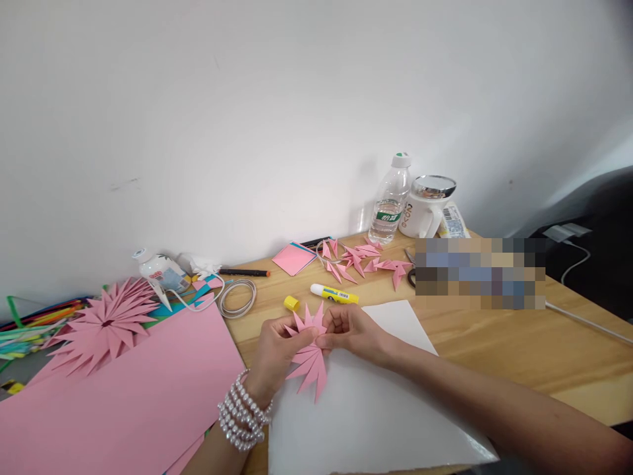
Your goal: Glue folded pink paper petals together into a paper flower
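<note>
Over one white sheet — two hands hold one pink star.

Paper star — pink, glue stick — yellow

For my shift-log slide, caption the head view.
Left hand and right hand hold a spiky pink paper piece over a white sheet, yellow glue stick beyond.

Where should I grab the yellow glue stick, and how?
Probably pinch the glue stick by its yellow barrel, from above: it lies on its side, with its upper face uncovered. I'd keep off the white end, since the yellow cap lies apart.
</note>
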Tool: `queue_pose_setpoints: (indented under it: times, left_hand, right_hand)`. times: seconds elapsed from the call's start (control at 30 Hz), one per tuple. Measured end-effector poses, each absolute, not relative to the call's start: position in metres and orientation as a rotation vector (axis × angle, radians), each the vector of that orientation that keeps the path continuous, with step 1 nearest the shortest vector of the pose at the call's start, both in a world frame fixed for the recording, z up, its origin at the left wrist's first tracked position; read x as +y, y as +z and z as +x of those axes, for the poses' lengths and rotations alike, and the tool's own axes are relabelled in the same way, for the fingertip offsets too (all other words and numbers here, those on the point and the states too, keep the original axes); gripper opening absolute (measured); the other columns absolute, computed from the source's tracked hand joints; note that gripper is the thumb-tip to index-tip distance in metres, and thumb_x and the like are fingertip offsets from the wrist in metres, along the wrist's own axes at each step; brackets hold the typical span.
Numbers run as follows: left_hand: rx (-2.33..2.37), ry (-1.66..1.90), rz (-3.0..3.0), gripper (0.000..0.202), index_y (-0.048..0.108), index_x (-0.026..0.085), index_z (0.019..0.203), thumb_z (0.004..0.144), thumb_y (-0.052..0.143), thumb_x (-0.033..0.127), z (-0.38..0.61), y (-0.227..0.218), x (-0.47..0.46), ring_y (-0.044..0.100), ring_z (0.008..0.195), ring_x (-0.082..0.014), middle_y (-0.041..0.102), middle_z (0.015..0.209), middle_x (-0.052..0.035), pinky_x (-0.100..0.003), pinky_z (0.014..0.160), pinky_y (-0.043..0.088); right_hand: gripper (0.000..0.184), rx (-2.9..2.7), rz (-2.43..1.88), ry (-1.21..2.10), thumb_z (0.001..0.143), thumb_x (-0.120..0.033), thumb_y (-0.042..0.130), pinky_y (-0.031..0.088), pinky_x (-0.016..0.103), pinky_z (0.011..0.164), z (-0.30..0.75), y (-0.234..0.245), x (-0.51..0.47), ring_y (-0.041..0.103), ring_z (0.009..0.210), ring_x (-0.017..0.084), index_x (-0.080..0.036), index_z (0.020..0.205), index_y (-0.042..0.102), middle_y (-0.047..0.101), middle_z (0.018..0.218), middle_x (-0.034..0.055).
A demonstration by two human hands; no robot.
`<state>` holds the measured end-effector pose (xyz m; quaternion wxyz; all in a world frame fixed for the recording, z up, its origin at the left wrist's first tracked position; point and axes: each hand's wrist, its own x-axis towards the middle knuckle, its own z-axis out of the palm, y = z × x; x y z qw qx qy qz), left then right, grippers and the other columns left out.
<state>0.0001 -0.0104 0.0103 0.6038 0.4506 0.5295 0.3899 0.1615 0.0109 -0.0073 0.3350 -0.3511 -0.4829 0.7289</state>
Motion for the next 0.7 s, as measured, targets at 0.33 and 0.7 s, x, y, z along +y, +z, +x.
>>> queue_pose_setpoints:
  times: [0.33,0.7]
  left_hand:
    - [1.263,1.033,0.908,0.021,0.061,0.011,0.057,0.058,0.075,0.027,0.0020,0.0112,-0.0081,0.042,0.046,-0.0062,0.053,0.051,0.0017,-0.020,0.046,0.033]
    - [1.220,0.996,0.959,0.020,0.065,0.012,0.065,0.061,0.073,0.030,-0.0011,0.0149,-0.0073,0.053,0.056,-0.0115,0.061,0.060,-0.0015,-0.023,0.054,0.041]
  right_hand:
    - [0.040,-1.186,-0.824,1.992,0.064,-0.051,0.067,0.050,0.033,0.073,0.1611,-0.0061,0.0134,0.063,0.068,0.016,-0.012,0.071,0.061,0.066,0.071,0.0037]
    - [0.035,-1.329,-0.976,1.849,0.054,-0.038,0.077,0.036,0.023,0.056,0.1624,-0.0008,0.0125,0.049,0.059,0.009,-0.013,0.069,0.058,0.056,0.064,-0.0022]
